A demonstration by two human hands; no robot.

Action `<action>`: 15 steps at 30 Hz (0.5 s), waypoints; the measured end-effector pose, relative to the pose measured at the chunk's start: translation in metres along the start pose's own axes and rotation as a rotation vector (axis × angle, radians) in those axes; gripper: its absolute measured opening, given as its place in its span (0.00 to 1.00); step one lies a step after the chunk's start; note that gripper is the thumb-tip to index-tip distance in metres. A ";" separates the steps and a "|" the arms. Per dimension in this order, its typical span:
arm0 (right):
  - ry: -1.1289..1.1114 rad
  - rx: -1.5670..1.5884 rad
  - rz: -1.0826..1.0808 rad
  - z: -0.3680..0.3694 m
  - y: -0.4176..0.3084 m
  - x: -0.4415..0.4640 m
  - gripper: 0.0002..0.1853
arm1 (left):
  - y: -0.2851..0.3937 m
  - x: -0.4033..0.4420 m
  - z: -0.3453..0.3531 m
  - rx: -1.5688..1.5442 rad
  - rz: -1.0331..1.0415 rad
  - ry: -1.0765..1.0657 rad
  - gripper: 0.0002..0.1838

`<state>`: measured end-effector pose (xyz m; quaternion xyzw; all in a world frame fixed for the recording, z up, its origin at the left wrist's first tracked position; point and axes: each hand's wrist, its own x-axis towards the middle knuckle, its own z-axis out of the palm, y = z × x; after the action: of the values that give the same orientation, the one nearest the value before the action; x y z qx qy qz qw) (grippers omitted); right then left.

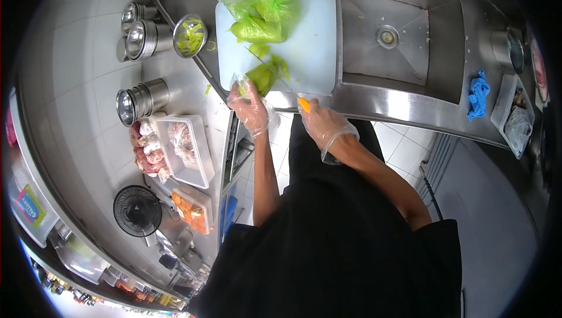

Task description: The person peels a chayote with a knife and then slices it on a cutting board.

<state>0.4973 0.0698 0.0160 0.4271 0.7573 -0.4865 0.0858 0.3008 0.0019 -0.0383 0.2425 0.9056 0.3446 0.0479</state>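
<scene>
My left hand (250, 107), in a clear plastic glove, curls its fingers around a cut piece of green vegetable (261, 78) at the near left edge of the white cutting board (316, 37). My right hand (326, 125), gloved the same way, is closed around the orange handle of a knife (304, 105) just off the board's near edge. Its blade is hard to make out and seems to point toward the vegetable. Smaller green pieces lie beyond my left hand. Farther back, a thin green plastic bag (257, 4) holds more of the vegetable.
Left of the board, a steel bowl (190, 36) contains green strips. Stacked steel containers (143, 40), a plastic tub (190, 160) with wrapped contents and a black fan (137, 211) stand on the left counter. A steel sink (380, 60) lies to the right, then a blue cloth (478, 95).
</scene>
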 end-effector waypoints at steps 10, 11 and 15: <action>-0.033 -0.028 0.010 -0.011 0.004 0.006 0.21 | 0.013 -0.003 0.007 -0.572 -0.140 -0.161 0.36; -0.039 -0.032 0.006 -0.009 0.004 0.005 0.21 | 0.009 0.002 0.005 -0.621 -0.210 -0.179 0.35; -0.078 -0.052 0.001 -0.014 -0.011 0.004 0.19 | -0.016 0.007 0.004 -0.797 -0.351 -0.134 0.33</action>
<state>0.4912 0.0812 0.0281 0.4058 0.7657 -0.4828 0.1263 0.2889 -0.0024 -0.0515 0.0694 0.7244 0.6370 0.2541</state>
